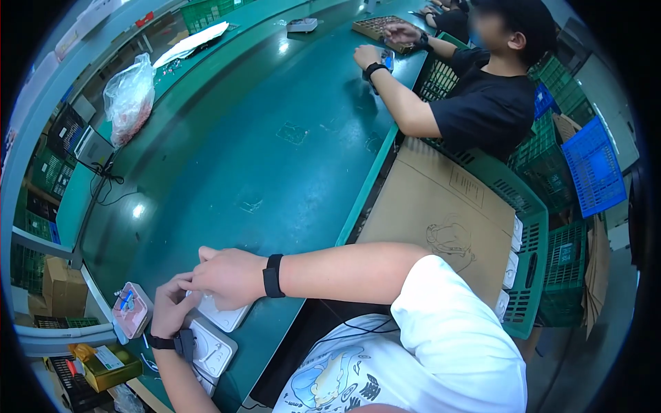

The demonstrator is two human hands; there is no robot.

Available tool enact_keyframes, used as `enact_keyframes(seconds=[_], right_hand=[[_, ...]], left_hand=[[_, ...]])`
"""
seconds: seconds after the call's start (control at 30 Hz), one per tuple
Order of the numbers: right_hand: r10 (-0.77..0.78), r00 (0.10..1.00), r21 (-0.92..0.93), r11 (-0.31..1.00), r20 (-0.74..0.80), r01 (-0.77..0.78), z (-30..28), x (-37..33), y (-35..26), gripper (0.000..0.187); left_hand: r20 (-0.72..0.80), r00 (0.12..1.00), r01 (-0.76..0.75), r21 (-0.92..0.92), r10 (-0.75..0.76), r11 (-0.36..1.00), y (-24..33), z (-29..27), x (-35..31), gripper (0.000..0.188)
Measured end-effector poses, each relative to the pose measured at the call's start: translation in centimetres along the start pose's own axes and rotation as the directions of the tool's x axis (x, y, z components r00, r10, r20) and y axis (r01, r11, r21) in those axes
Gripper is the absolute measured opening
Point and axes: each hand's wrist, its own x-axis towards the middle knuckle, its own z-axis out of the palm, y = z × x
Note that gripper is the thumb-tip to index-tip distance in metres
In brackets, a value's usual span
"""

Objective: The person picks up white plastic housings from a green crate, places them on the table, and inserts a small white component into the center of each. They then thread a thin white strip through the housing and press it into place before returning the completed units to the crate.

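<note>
My right hand (231, 277) reaches across from the right, with a black band on its wrist. Its fingers are curled and meet the fingertips of my left hand (172, 303). Both hands are closed together over a white flat rounded casing (231, 318) at the near left of the green bench. Whatever the fingers hold is hidden behind them. Beside my left wrist, which bears a dark strap, lies a second white casing (212, 347) with a curved line on its face. Left of the hands stands a small pinkish tray (131, 313) with blue and white small parts.
The green bench (275, 172) runs away to the far right. A co-worker (482, 103) sits at its right edge, hands near a brown divided box (385, 31). A cardboard sheet (434, 206) covers a green crate at my right. A plastic bag (129, 103) lies at the far left.
</note>
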Motion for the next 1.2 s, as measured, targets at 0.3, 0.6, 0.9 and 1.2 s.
enact_keyframes(seconds=[0.3, 0.6, 0.9, 1.2], right_hand=[[0.034, 0.995, -0.041, 0.999, 0.098, -0.031, -0.1, -0.1, -0.1, 0.037], [-0.006, 0.997, 0.032, 0.999, 0.076, 0.003, -0.6, -0.6, 0.4, 0.012], [0.088, 0.995, 0.014, 0.996, 0.055, -0.089, -0.1, -0.3, -0.3, 0.007], [0.013, 0.995, 0.045, 0.999, 0.096, -0.017, -2.2, 0.7, 1.2, 0.015]], left_hand=[[0.042, 0.999, 0.008, 0.014, -0.008, 1.000, -0.7, -0.1, 0.0, 0.015], [0.016, 1.000, -0.004, -0.041, 0.005, 0.999, -0.6, -0.3, -0.3, 0.019], [0.030, 0.999, 0.011, 0.021, -0.012, 1.000, 0.9, 0.7, -0.8, 0.018], [0.082, 0.990, -0.132, 0.177, 0.119, 0.975, 1.1, -0.5, 1.1, 0.013]])
